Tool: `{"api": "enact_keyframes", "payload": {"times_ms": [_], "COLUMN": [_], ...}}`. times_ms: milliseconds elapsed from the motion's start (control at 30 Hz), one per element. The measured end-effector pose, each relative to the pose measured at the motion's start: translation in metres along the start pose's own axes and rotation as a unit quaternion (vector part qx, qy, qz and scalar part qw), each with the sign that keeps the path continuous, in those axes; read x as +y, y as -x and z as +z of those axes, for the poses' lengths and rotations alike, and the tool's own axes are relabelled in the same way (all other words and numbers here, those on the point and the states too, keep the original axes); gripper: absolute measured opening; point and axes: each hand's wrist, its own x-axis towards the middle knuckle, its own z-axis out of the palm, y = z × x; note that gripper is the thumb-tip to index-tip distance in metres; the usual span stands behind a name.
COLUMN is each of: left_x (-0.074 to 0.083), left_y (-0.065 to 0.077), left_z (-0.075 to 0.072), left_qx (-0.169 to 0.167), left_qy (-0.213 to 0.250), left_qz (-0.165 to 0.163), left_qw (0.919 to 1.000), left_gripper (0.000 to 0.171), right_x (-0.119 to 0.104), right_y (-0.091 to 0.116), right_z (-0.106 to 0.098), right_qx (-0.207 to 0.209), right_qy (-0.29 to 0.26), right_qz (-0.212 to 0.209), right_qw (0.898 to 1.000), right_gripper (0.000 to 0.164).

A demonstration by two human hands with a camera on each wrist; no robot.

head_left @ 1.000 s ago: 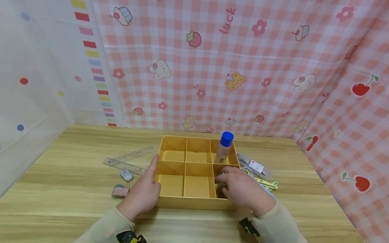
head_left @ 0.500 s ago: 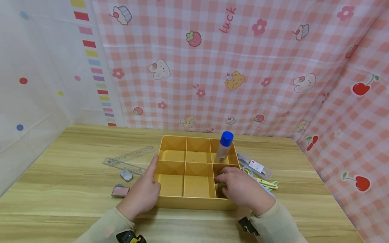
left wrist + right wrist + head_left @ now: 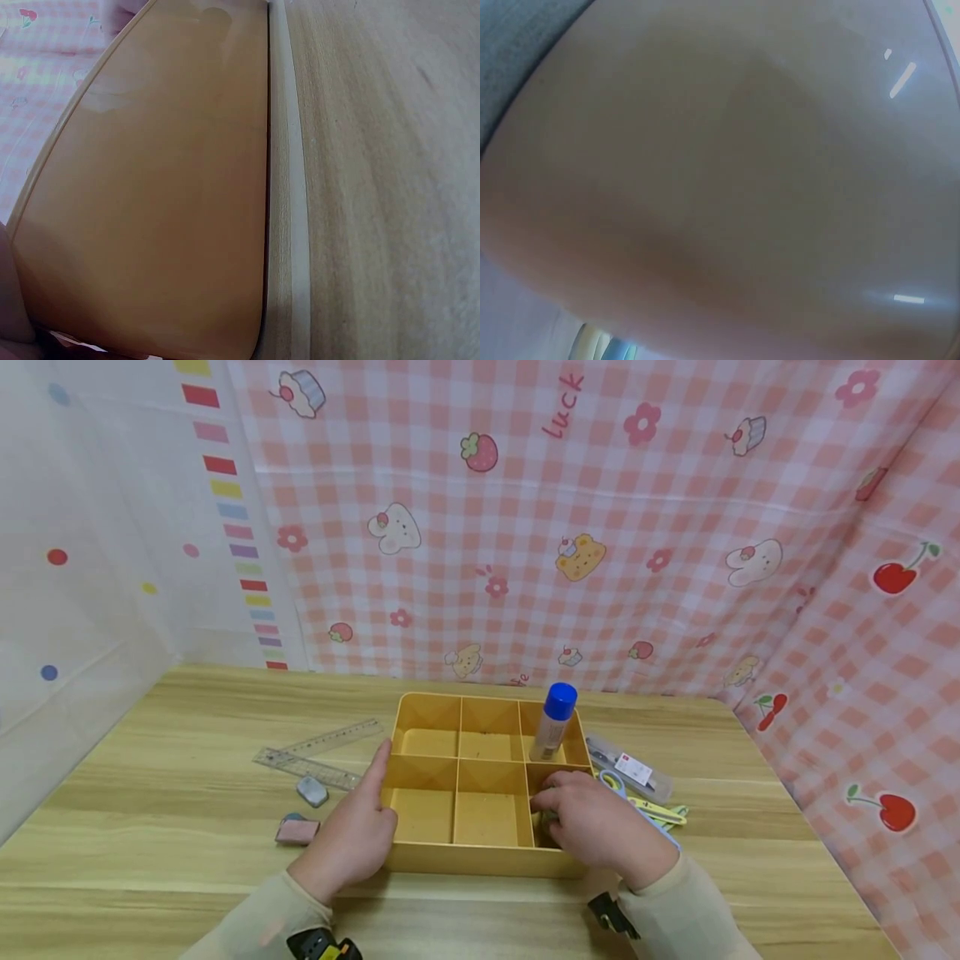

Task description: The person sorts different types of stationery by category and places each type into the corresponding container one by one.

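Right hand (image 3: 592, 822): inside yellow organizer (image 3: 480, 862), front-right compartment, at a greenish item (image 3: 551, 816); grip hidden, cannot be told. Left hand (image 3: 354, 842): straight index finger along the left wall, not clenched. Stowed: glue stick (image 3: 554, 724), back-right. Apparently left outside: rulers (image 3: 307, 768), grey block (image 3: 312, 792), pink block (image 3: 297, 832), scissors (image 3: 656, 812), pen case (image 3: 633, 771).

The table (image 3: 150, 877) has a light wood-grain surface. Pink-and-white checked fabric (image 3: 510, 518), printed with cherries, strawberries and flowers, lines the rear and right sides. White sheeting (image 3: 97, 610) with coloured dots lines the left side.
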Motion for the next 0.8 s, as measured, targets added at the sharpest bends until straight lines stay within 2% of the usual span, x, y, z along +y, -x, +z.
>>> {"api": "enact_keyframes", "payload": {"times_ms": [800], "left_x": [0.0000], "left_y": [-0.0005], "left_z": [0.0003], "left_qx": [0.000], "left_qy": [0.000], "left_qz": [-0.003], "left_qw": [1.0000], "left_gripper": [0.079], "right_x": [0.0011], "right_y": [-0.0006], "right_z": [-0.0004], "right_qx": [-0.012], "right_qy": [-0.005], "right_qz": [-0.007], "right_qw": [1.000], "right_gripper": [0.028]}}
